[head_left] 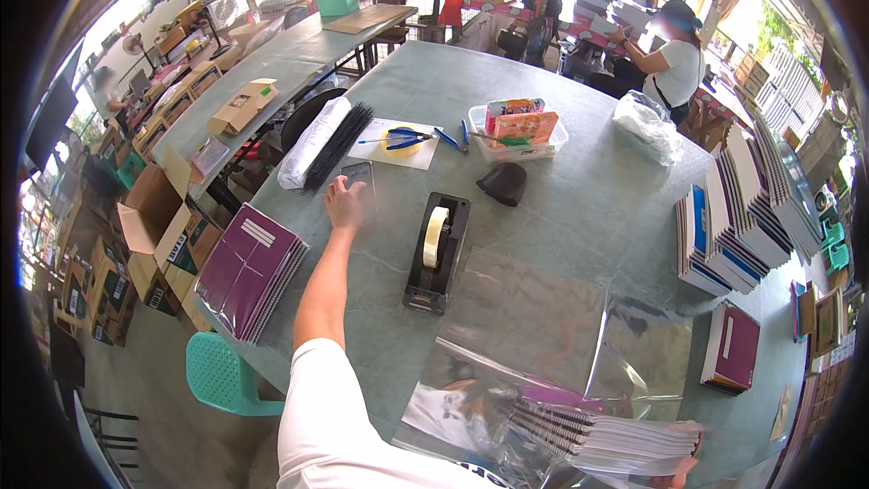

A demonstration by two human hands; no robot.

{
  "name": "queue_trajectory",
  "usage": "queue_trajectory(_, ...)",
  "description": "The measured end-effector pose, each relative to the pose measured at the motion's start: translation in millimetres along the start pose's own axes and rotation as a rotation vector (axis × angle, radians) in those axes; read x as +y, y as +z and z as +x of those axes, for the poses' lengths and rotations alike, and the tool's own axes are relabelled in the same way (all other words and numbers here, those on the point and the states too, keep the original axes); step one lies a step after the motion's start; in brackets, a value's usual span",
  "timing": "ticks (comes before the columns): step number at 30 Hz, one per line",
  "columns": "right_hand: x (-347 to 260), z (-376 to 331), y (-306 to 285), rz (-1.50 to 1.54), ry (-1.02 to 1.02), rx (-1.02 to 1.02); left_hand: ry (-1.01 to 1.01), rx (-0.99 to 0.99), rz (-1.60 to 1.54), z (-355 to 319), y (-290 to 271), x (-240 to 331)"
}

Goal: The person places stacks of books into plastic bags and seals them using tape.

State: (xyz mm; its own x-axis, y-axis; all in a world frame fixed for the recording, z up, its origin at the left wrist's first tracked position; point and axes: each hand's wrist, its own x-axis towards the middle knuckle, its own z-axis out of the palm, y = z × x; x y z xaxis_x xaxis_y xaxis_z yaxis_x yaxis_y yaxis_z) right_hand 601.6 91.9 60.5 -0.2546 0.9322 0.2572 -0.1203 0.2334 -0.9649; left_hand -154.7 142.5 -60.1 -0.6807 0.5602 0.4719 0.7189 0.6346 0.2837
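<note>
My left hand (pixel 344 206) reaches far across the table and touches a dark smartphone (pixel 361 179) lying flat. Its fingers are apart, and the phone does not look lifted. At the lower right, part of my right hand (pixel 681 473) shows at the end of a stack of spiral notebooks (pixel 606 439), gripping it. Most of that hand is hidden by the stack. Clear plastic sheeting (pixel 529 303) spreads under and beyond these notebooks. Between my hands stands a black tape dispenser (pixel 438 254) with a roll of tape.
Purple notebooks (pixel 249 267) are stacked at the left edge; more stacks (pixel 724 226) stand right. Beyond the phone lie black binding coils (pixel 339 147), a white roll (pixel 312 143) and blue pliers (pixel 450 140). A plastic tub (pixel 518 145) sits farther back. Another person (pixel 674 63) sits beyond.
</note>
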Motion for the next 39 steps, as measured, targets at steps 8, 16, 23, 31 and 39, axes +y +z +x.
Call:
queue_trajectory(8, -3, 1, 1, -0.018, -0.002, -0.003, -0.076, -0.005, -0.037, 11, -10, 9)
queue_trajectory(16, -6, 4, 3, -0.034, 0.009, -0.014, -0.084, -0.028, 0.047, 14, 0, 2)
queue_trajectory(23, -14, -3, 9, -0.061, -0.007, -0.028, 0.009, -0.134, 0.100, 22, -6, -1)
queue_trajectory(31, -10, -12, 7, -0.122, -0.168, -0.029, 0.470, 0.143, -0.872, 3, -232, 204)
queue_trajectory(39, -19, -8, 64, 0.031, -0.313, 0.197, 1.784, -0.157, -0.693, -249, -403, 336)
